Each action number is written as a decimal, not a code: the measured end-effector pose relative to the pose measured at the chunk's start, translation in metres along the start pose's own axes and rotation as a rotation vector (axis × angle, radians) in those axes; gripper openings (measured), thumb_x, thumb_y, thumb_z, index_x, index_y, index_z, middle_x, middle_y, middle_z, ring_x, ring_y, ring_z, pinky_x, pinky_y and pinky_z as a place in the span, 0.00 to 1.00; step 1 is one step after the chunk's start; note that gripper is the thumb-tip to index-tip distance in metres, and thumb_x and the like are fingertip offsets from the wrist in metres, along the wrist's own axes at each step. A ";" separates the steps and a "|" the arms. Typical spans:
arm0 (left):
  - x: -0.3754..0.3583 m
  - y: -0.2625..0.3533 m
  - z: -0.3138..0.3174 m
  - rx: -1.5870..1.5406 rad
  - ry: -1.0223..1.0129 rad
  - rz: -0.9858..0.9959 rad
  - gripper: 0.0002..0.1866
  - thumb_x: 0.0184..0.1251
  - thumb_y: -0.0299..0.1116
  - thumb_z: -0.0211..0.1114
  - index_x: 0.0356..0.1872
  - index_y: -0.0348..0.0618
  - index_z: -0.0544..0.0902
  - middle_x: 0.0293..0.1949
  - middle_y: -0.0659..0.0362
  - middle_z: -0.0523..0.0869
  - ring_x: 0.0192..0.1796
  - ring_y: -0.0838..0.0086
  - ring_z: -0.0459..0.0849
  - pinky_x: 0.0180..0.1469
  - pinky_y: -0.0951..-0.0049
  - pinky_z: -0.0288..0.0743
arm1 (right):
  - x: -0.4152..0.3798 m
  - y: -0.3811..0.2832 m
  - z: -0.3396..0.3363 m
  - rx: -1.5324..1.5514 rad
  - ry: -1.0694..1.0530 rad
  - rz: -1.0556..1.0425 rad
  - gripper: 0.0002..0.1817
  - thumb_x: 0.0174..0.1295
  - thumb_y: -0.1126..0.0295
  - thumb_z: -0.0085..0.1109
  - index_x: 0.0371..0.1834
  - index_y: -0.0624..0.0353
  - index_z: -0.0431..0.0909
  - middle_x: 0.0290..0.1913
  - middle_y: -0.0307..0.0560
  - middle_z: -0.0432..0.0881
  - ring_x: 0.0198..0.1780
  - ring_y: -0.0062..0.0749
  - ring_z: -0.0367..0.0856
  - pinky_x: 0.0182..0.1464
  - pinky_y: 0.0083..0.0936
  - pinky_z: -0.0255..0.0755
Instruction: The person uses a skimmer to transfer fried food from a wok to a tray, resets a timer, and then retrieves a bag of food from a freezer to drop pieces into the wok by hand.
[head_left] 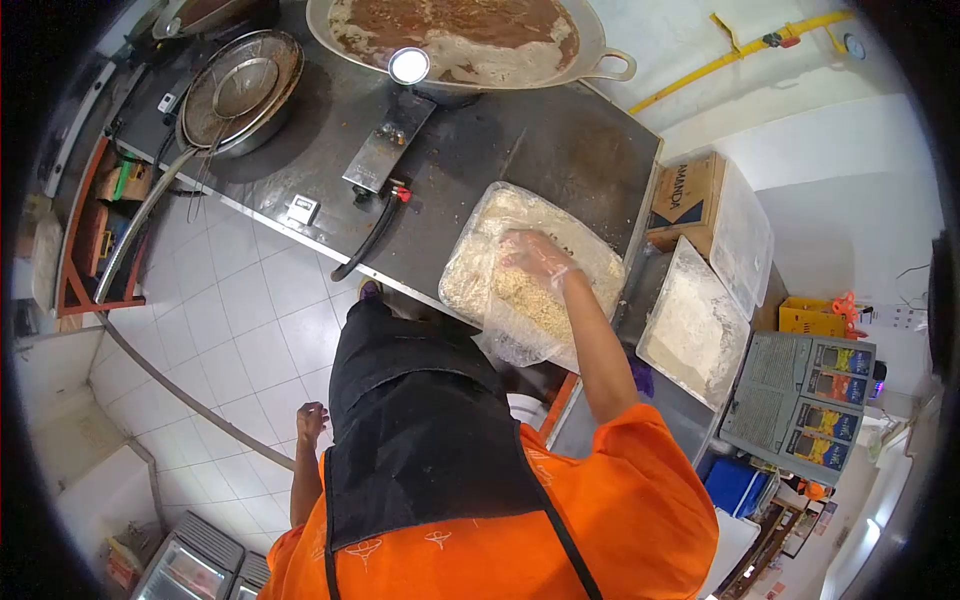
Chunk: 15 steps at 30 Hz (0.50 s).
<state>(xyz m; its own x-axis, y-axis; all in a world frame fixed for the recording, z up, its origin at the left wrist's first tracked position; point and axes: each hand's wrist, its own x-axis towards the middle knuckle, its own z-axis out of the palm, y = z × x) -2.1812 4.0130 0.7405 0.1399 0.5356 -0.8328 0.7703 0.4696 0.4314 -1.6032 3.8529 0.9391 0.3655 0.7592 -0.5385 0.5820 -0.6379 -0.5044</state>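
A: Right hand (538,255), quick, where?
B: Over the tub (606,248), back of the hand up, fingers down at the crumbs (535,300). Clear plastic shows round the wrist.
A: Grip?
B: Fingers bent. Can't tell if they close on any crumbs.
A: Crumbs relative to the hand?
B: Under the fingertips, and spread from there toward the person. Paler stuff along the tub's left side.
A: Tub position?
B: Front right corner of the worktop (480,150), at the front edge. Clear bag (525,345) bunched on its near side.
A: Left hand (312,420)?
B: Low, out over the floor, well apart from the tub. Fingers loosely curled, nothing visible in it.
A: Neighbours?
B: Tray (695,325) of white powder right of the tub, past the worktop's right edge. Carton (684,200) beyond the tray. Black hose (370,240) left of the tub, its end out over the front edge. Big pan (618,66) at the worktop's far edge.
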 end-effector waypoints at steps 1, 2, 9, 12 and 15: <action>-0.001 0.004 0.001 0.046 -0.001 -0.009 0.15 0.67 0.37 0.55 0.48 0.38 0.77 0.34 0.56 0.85 0.33 0.74 0.83 0.28 0.74 0.73 | 0.006 0.002 0.004 0.002 -0.044 -0.028 0.26 0.55 0.60 0.63 0.57 0.55 0.73 0.59 0.58 0.73 0.63 0.48 0.68 0.65 0.36 0.60; 0.004 -0.001 0.000 0.049 -0.003 -0.010 0.15 0.67 0.37 0.55 0.48 0.38 0.77 0.34 0.56 0.85 0.33 0.74 0.83 0.28 0.74 0.73 | 0.010 0.005 0.010 0.005 -0.089 -0.056 0.25 0.56 0.61 0.62 0.57 0.55 0.72 0.60 0.57 0.73 0.64 0.48 0.67 0.65 0.36 0.60; 0.029 -0.004 -0.005 -0.078 -0.006 0.036 0.14 0.67 0.38 0.55 0.47 0.39 0.77 0.34 0.57 0.84 0.33 0.74 0.83 0.28 0.73 0.73 | 0.008 0.001 0.025 0.049 -0.080 -0.075 0.29 0.55 0.66 0.64 0.61 0.55 0.64 0.64 0.58 0.67 0.65 0.49 0.66 0.61 0.38 0.66; 0.029 -0.001 -0.010 -0.047 -0.025 0.005 0.17 0.66 0.39 0.56 0.49 0.38 0.76 0.34 0.58 0.84 0.33 0.74 0.83 0.30 0.73 0.74 | 0.024 0.011 0.032 0.170 -0.174 -0.121 0.27 0.55 0.68 0.65 0.57 0.57 0.68 0.61 0.59 0.71 0.63 0.50 0.68 0.61 0.38 0.66; 0.023 0.001 -0.016 -0.078 0.023 0.013 0.18 0.66 0.40 0.57 0.50 0.38 0.76 0.35 0.57 0.84 0.34 0.73 0.83 0.30 0.74 0.74 | 0.025 0.011 0.023 -0.083 -0.139 -0.223 0.29 0.50 0.65 0.69 0.55 0.57 0.70 0.56 0.56 0.74 0.59 0.46 0.72 0.60 0.35 0.66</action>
<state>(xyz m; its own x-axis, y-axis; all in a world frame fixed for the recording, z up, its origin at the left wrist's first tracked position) -2.1867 4.0368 0.7275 0.1345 0.5573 -0.8194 0.7178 0.5153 0.4682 -1.6048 3.8615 0.9045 0.1214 0.8511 -0.5108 0.6967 -0.4396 -0.5669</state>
